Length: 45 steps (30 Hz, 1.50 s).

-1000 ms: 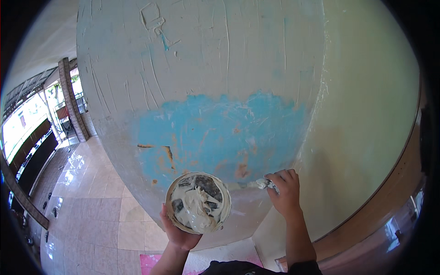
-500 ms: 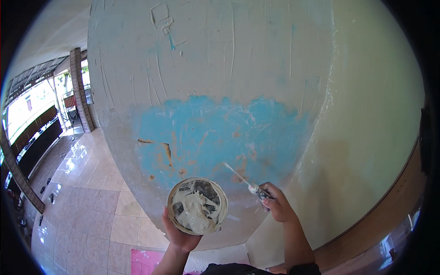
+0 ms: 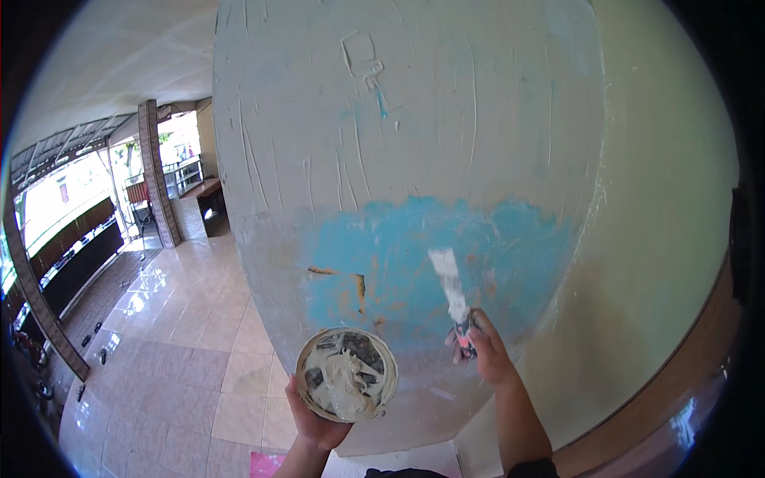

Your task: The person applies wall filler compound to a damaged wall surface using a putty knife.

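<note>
Putty knife (image 3: 448, 280): I am gripping its handle in right hand (image 3: 484, 354), blade flexing, probably light; left hand (image 3: 315, 418) is cupping tub (image 3: 347, 374) underneath.

Two hands show, the left hand (image 3: 315, 418) and the right hand (image 3: 488, 356), with one round tub of white filler (image 3: 347, 374), one putty knife (image 3: 449, 285), one plastered pillar (image 3: 414, 135) bearing one blue patch (image 3: 414, 263), and two brick posts (image 3: 158, 185).
</note>
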Available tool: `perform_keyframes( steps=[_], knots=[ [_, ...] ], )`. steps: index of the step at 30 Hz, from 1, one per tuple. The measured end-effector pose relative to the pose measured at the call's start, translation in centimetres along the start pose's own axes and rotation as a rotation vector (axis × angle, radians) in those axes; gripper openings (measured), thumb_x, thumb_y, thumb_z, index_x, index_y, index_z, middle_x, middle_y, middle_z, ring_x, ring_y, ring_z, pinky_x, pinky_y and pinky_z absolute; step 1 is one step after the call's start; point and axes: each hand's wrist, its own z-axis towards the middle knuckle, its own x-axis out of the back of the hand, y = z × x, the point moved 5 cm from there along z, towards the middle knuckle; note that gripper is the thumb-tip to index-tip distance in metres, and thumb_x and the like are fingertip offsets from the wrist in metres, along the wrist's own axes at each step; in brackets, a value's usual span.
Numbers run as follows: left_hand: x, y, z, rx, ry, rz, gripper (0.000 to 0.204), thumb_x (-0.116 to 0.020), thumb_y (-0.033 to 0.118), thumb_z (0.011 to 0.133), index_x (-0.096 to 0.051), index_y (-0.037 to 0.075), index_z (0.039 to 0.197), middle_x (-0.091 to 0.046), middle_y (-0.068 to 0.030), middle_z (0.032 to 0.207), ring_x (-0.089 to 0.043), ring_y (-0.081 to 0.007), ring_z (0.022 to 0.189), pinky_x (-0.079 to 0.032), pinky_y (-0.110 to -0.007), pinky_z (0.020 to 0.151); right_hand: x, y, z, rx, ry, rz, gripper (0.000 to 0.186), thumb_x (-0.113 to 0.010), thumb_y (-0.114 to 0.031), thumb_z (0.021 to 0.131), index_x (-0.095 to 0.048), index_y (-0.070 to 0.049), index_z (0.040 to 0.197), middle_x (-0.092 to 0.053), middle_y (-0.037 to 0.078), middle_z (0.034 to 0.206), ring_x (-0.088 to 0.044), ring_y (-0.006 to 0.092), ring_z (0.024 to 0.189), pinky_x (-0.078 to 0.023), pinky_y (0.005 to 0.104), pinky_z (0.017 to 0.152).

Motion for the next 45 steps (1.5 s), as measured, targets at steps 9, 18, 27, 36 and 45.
perform_keyframes(
  steps=[9, 18, 27, 36, 45],
  knots=[
    [1.1, 0.9, 0.4, 0.046, -0.009, 0.067, 0.089, -0.045, 0.074, 0.087, -0.035, 0.015, 0.153, -0.044, -0.0108, 0.151, -0.044, -0.0363, 0.137, -0.041, -0.063, 0.105, -1.6, -16.6, 8.4, 0.889, 0.456, -0.833, 0.036, -0.058, -0.025, 0.100, -0.052, -0.004, 0.129, -0.063, 0.016, 0.095, -0.066, 0.0282, 0.082, -0.054, 0.0400, 0.074],
    [2.5, 1.7, 1.1, 0.143, -0.010, 0.112, 0.089, -0.046, 0.074, 0.087, -0.035, 0.016, 0.153, -0.043, -0.0101, 0.151, -0.044, -0.0349, 0.137, -0.040, -0.060, 0.107, -3.3, -17.8, 13.5, 0.823, 0.569, -1.245, 0.051, -0.064, -0.014, 0.093, -0.045, -0.009, 0.140, -0.059, 0.020, 0.105, -0.066, 0.0388, 0.089, -0.056, 0.0450, 0.075],
    [4.7, 1.8, 2.0, 0.180, -0.015, 0.105, 0.091, -0.048, 0.073, 0.086, -0.035, 0.013, 0.153, -0.043, -0.0107, 0.152, -0.044, -0.0343, 0.137, -0.041, -0.058, 0.108, 0.1, -12.0, 9.7, 0.922, 0.623, -1.110, 0.048, -0.067, -0.014, 0.091, -0.052, -0.005, 0.135, -0.067, 0.020, 0.106, -0.070, 0.0359, 0.087, -0.057, 0.0412, 0.075],
    [6.5, 1.8, 2.2, 0.174, 0.015, 0.110, 0.090, -0.047, 0.074, 0.086, -0.035, 0.014, 0.153, -0.043, -0.0101, 0.152, -0.044, -0.0343, 0.136, -0.039, -0.059, 0.108, -3.2, -11.6, 12.6, 0.720, 0.694, -1.156, 0.043, -0.068, -0.019, 0.091, -0.055, -0.005, 0.129, -0.070, 0.019, 0.108, -0.072, 0.0328, 0.093, -0.058, 0.0409, 0.077],
    [6.3, 1.5, 2.3, 0.152, 0.056, 0.143, 0.091, -0.049, 0.075, 0.084, -0.036, 0.015, 0.152, -0.045, -0.0110, 0.150, -0.045, -0.0368, 0.135, -0.040, -0.062, 0.107, 0.1, -12.7, 11.6, 0.748, 0.755, -0.940, 0.048, -0.067, -0.023, 0.093, -0.049, -0.005, 0.133, -0.070, 0.021, 0.100, -0.072, 0.0366, 0.089, -0.058, 0.0395, 0.075]
  ],
)
